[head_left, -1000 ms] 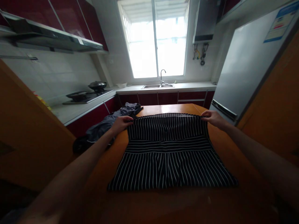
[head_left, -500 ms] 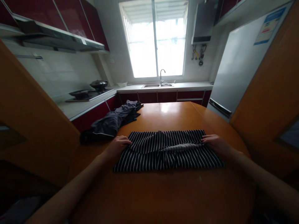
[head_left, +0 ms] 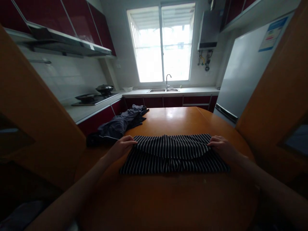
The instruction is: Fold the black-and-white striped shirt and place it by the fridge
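Note:
A black garment with thin white stripes (head_left: 174,147) lies folded on the wooden table (head_left: 168,199) before me. Its upper layer is lifted at both ends, and the free edge sags in a curve over the lower layer. My left hand (head_left: 125,143) pinches the left end of that layer. At the opposite end my right hand (head_left: 219,144) has its fingers closed on the fabric. What kind of garment it is cannot be made out while folded. The lower layer lies flat, its front edge towards me.
Dark grey clothes (head_left: 120,123) lie heaped on the table's left side. Beyond the table are a counter with a sink (head_left: 163,90), a stove with a lidded pan (head_left: 105,89), and a fridge (head_left: 243,70) at the right. Orange panels flank both sides.
The upper layer's edge has been raised and pulled straighter; the pale gap seen at its right half is now covered. Both hands keep hold, slightly higher. The view has shifted a little.

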Tool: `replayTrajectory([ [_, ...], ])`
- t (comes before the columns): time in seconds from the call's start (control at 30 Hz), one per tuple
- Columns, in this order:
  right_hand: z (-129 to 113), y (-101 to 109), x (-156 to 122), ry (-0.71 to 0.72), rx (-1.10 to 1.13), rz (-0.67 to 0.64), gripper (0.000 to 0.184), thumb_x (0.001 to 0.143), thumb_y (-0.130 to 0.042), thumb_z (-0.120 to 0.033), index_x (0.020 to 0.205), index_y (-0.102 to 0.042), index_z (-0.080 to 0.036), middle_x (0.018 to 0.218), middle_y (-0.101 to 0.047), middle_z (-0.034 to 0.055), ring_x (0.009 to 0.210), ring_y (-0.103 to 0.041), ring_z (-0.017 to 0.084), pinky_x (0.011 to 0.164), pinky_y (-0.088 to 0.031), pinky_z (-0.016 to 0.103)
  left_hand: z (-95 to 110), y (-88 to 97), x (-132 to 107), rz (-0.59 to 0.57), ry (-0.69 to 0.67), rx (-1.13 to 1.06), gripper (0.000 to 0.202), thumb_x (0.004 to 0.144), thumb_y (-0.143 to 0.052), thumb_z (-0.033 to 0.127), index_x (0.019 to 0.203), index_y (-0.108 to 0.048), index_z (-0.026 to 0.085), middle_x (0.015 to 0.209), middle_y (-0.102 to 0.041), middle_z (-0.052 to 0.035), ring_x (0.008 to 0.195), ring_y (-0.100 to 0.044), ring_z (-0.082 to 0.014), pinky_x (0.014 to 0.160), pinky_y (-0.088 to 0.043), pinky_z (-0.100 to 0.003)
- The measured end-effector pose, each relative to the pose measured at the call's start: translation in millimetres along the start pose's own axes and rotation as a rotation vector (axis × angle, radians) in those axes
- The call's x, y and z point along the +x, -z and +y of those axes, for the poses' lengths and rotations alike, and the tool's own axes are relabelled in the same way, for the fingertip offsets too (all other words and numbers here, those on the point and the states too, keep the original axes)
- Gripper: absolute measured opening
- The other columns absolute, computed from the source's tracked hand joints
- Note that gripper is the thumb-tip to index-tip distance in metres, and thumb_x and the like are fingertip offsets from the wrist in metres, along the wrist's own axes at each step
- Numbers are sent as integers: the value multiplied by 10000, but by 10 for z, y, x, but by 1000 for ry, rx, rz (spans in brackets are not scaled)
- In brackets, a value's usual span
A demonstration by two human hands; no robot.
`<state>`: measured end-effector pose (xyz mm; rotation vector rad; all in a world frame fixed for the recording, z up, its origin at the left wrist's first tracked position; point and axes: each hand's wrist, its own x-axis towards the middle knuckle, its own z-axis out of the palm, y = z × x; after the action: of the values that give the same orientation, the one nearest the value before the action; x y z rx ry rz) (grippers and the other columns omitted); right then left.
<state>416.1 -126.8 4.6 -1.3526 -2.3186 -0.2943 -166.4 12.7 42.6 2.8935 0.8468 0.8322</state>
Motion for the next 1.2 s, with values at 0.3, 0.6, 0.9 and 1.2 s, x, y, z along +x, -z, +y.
replayTrajectory([
  [0.3,-170,-106,-23,31,-48,-53,444,831,-585,-72,1219,-696,-257,1131,-675,78,1062,-602,257,945,-467,435,176,-169,-128,-248,2,184,283,941,-565,135,1171,-696,234,1119,-644,-62,1036,-594,-204,967,-462,-342],
  [0.6,-551,19,197,120,163,-148,281,992,-495,-204,1067,-759,-263,904,-646,58,838,-589,183,763,-476,309,257,-134,159,-314,-102,34,365,887,-543,42,1153,-712,227,1019,-617,-46,923,-598,-162,865,-474,-262],
  [0.9,-542,101,28,5,279,-296,324,1022,-460,-318,1026,-780,-270,867,-631,60,834,-579,188,745,-438,308,420,-1,21,-495,16,-105,358,939,-544,140,1208,-728,290,956,-622,-32,853,-614,-142,785,-456,-216],
  [1.2,-609,187,660,-184,543,-324,440,1003,-454,-486,894,-761,-191,882,-701,64,776,-633,186,738,-504,303,476,-211,672,-238,161,-138,316,1012,-483,339,1113,-750,202,1026,-691,-66,935,-653,-185,874,-490,-280],
])
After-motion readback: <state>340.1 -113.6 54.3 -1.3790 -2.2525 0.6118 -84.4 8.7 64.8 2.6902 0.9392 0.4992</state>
